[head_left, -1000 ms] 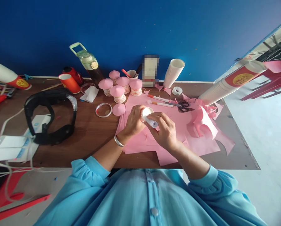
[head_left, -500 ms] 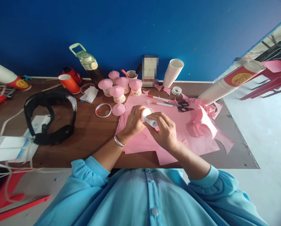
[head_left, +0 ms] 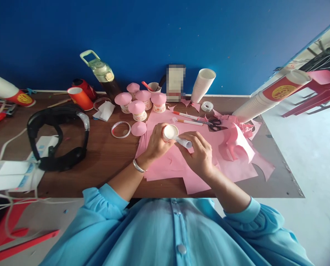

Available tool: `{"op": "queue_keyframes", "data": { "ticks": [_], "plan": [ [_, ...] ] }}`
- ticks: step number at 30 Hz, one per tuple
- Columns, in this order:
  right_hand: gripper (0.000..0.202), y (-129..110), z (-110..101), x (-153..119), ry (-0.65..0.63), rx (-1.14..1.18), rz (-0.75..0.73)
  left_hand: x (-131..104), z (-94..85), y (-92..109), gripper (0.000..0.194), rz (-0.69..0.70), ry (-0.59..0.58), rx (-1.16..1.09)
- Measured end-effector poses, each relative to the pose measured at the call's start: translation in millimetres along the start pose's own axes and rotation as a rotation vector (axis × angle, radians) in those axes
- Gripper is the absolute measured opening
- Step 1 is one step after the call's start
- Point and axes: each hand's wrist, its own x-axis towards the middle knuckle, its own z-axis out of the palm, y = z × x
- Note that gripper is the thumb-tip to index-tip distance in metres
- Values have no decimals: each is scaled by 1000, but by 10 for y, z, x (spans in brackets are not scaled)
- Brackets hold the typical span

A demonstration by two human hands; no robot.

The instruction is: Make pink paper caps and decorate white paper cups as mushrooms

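My left hand (head_left: pixel 156 145) is wrapped round a small paper cup (head_left: pixel 171 132), its pale round face turned up toward me. In my right hand (head_left: pixel 199 156) a white glue stick (head_left: pixel 185 142) is pinched between thumb and fingers, its narrow end close to the cup's rim. I cannot tell whether the two touch. Both hands are above pink paper sheets (head_left: pixel 165 171). Beyond them stand several small patterned cups with pink paper cones on top (head_left: pixel 137 108). One loose pink cone (head_left: pixel 138 129) lies to the left of the sheets.
Scissors (head_left: pixel 215 125), markers (head_left: pixel 185 115) and crumpled pink scraps (head_left: pixel 238 142) lie at right. Stacked paper cups (head_left: pixel 203 85) stand behind; another stack (head_left: pixel 264 101) leans at far right. Leftward are a tape roll (head_left: pixel 121 130), a bottle (head_left: pixel 102 74) and a black headband device (head_left: pixel 62 162).
My right hand has drawn the glue stick a little to the right, off the cup's face. More of the cup's pale face now shows. The left hand has barely moved.
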Motion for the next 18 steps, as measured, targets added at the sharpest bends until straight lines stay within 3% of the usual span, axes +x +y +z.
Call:
{"op": "queue_keyframes", "data": {
  "ticks": [7, 13, 18],
  "plan": [
    [14, -8, 18, -76, -77, 68, -15, 6, -15, 8, 42, -72, -6, -27],
    [10, 92, -33, 47, 42, 87, 98, 27, -32, 46, 45, -84, -21, -134],
    [8, 118, -19, 20, -8, 155, 139, 21, -44, 19, 44, -118, -42, -151]
  ]
}}
